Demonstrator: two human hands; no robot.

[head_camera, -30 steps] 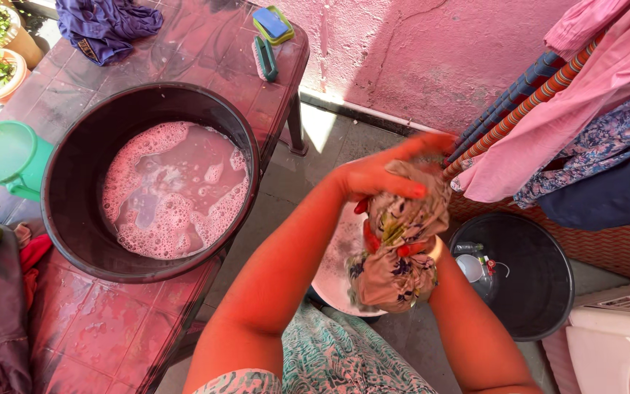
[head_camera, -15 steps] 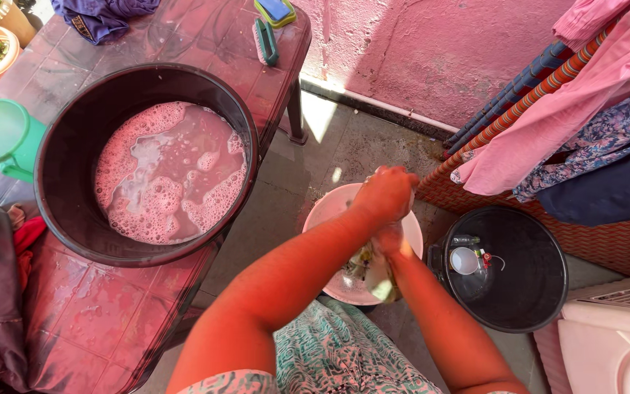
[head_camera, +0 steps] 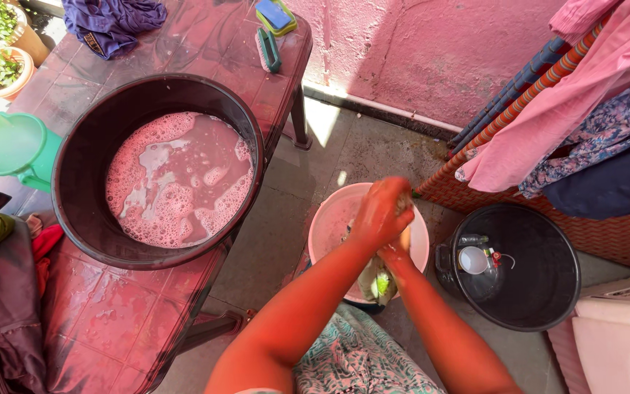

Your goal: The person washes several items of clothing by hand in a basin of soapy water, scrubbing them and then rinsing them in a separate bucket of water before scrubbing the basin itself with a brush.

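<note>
Fingers of the left hand and right hand clench a wet patterned cloth over the pale basin at near right, apparently mid-wringing; suds remain in the black tub.

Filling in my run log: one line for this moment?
left hand: shut on cloth | right hand: shut on cloth | over pink basin

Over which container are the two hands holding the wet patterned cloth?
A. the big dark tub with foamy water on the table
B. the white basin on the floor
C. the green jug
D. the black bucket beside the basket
B: both hands, left hand and right hand, grip the patterned cloth directly above the white basin on the floor.
</note>
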